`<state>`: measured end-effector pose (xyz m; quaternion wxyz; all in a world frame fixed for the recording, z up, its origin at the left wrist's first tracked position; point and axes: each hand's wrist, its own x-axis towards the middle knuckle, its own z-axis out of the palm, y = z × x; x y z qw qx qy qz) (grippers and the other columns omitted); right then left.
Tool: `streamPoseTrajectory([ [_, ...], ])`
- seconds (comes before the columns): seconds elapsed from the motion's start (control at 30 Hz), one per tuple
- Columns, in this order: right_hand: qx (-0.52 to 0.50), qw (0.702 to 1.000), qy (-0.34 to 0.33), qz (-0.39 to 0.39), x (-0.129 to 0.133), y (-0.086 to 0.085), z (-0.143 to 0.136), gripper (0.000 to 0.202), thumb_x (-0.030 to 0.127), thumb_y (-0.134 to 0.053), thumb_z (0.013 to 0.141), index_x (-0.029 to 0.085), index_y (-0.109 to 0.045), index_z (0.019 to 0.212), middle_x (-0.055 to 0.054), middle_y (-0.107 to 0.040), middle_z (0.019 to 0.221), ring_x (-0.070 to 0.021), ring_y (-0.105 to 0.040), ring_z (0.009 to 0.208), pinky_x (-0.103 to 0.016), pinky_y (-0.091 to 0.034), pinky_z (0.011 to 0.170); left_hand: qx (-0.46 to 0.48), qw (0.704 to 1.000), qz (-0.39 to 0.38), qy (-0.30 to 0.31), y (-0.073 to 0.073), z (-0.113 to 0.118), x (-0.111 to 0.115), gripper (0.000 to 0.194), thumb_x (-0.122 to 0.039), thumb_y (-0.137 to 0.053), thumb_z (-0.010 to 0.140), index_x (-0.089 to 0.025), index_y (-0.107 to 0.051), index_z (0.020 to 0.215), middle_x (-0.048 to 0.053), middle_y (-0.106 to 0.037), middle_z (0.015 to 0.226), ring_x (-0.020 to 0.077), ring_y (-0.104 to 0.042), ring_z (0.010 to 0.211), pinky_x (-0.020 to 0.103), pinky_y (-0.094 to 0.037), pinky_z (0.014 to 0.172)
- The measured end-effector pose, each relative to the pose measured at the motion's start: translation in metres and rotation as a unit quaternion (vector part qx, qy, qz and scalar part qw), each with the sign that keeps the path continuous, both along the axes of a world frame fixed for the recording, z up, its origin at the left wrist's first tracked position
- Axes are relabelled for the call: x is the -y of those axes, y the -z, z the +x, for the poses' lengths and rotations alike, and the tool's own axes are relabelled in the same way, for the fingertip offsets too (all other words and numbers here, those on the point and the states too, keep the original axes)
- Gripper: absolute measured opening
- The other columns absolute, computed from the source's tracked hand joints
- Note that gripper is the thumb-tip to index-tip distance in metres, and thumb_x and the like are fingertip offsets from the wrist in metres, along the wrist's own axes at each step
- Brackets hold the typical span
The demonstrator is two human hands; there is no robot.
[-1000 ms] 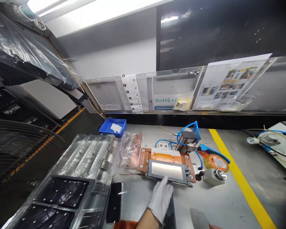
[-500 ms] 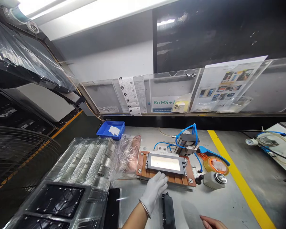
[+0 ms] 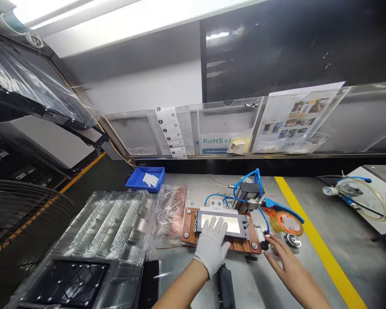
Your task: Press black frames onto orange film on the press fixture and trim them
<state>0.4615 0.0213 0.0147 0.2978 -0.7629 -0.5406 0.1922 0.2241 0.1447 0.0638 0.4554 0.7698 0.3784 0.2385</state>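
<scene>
Item: framed panel (image 3: 223, 223), grey-rimmed with a pale glossy face, seated flat in the copper-coloured fixture (image 3: 188, 225) on the table (image 3: 312, 274). Handling, judged: stiff, fairly light, face prone to scratches and smears; best taken by the frame edges. Left hand (image 3: 212, 244), white-gloved, fingers spread, palm flat on the panel, pressing, gripping nothing. Right hand (image 3: 284, 262), bare, open, fingertips reaching toward the black knob (image 3: 264, 246) at the fixture's right end; contact unclear. Tape dispenser (image 3: 284, 216) just beyond

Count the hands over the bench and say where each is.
2. The gloved left hand lies flat on the framed panel in the orange fixture; the bare right hand reaches beside the fixture's right end.
</scene>
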Motion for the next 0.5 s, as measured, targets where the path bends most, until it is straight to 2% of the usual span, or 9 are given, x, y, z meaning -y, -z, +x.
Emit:
streamPoseTrajectory([
  [0.07, 0.008, 1.0, -0.004, -0.003, -0.008, -0.005, 0.005, 0.051, 0.058, -0.042, 0.087, 0.023, -0.057, 0.121, -0.014, -0.059, 0.133, -0.0336, -0.063, 0.11, -0.053, -0.051, 0.094, -0.012, 1.0, 0.013, 0.002, 0.0, -0.001, 0.0, 0.057, -0.032, -0.064, 0.079, -0.025, -0.054, 0.135, 0.007, -0.043, 0.15, 0.0321, -0.026, 0.145, 0.047, -0.001, 0.121],
  [0.17, 0.011, 1.0, -0.007, -0.016, -0.011, -0.013, 0.012, 0.041, 0.057, -0.042, 0.086, 0.027, -0.064, 0.103, -0.009, -0.068, 0.115, -0.0328, -0.067, 0.099, -0.05, -0.055, 0.084, -0.034, 0.999, 0.033, -0.024, -0.005, -0.009, -0.003, 0.059, -0.038, -0.064, 0.08, -0.024, -0.053, 0.136, 0.008, -0.043, 0.151, 0.0315, -0.027, 0.145, 0.046, -0.004, 0.122],
  [0.23, 0.003, 1.0, -0.007, -0.023, -0.011, -0.017, 0.014, 0.039, 0.057, -0.043, 0.085, 0.028, -0.066, 0.094, -0.008, -0.07, 0.108, -0.0316, -0.069, 0.094, -0.047, -0.056, 0.08, -0.054, 0.995, 0.042, -0.074, -0.008, -0.021, -0.008, 0.059, -0.039, -0.06, 0.083, -0.02, -0.051, 0.139, 0.009, -0.039, 0.153, 0.0313, -0.023, 0.146, 0.045, -0.003, 0.121],
  [0.33, -0.02, 1.0, 0.002, -0.024, -0.013, -0.016, 0.011, 0.047, 0.06, -0.045, 0.083, 0.024, -0.067, 0.104, -0.012, -0.066, 0.113, -0.0289, -0.069, 0.087, -0.046, -0.056, 0.08, -0.091, 0.982, 0.03, -0.164, -0.01, -0.043, -0.021, 0.059, -0.038, -0.048, 0.089, -0.012, -0.044, 0.142, 0.017, -0.039, 0.152, 0.0331, -0.028, 0.142, 0.049, -0.013, 0.119],
  [0.4, -0.045, 0.999, 0.01, -0.023, -0.021, -0.011, 0.005, 0.056, 0.062, -0.045, 0.082, 0.018, -0.066, 0.11, -0.015, -0.066, 0.109, -0.0259, -0.069, 0.077, -0.045, -0.057, 0.08, -0.113, 0.974, -0.004, -0.195, -0.007, -0.055, -0.031, 0.054, -0.037, -0.045, 0.09, -0.007, -0.048, 0.135, 0.023, -0.051, 0.138, 0.0338, -0.043, 0.13, 0.05, -0.027, 0.112],
  [0.43, -0.059, 0.998, 0.014, -0.022, -0.027, -0.007, 0.001, 0.058, 0.062, -0.045, 0.082, 0.017, -0.065, 0.111, -0.015, -0.067, 0.105, -0.025, -0.069, 0.075, -0.044, -0.057, 0.078, -0.121, 0.973, -0.026, -0.196, -0.005, -0.058, -0.037, 0.048, -0.038, -0.046, 0.09, -0.007, -0.055, 0.126, 0.022, -0.059, 0.125, 0.0324, -0.051, 0.12, 0.05, -0.033, 0.106],
  [0.5, -0.088, 0.996, 0.024, -0.021, -0.041, 0.0, -0.008, 0.056, 0.063, -0.047, 0.085, 0.016, -0.066, 0.107, -0.012, -0.07, 0.095, -0.0234, -0.069, 0.075, -0.041, -0.058, 0.073, -0.128, 0.973, -0.071, -0.178, 0.001, -0.058, -0.046, 0.033, -0.038, -0.051, 0.089, -0.011, -0.065, 0.102, 0.011, -0.068, 0.094, 0.0252, -0.062, 0.095, 0.045, -0.044, 0.093],
])
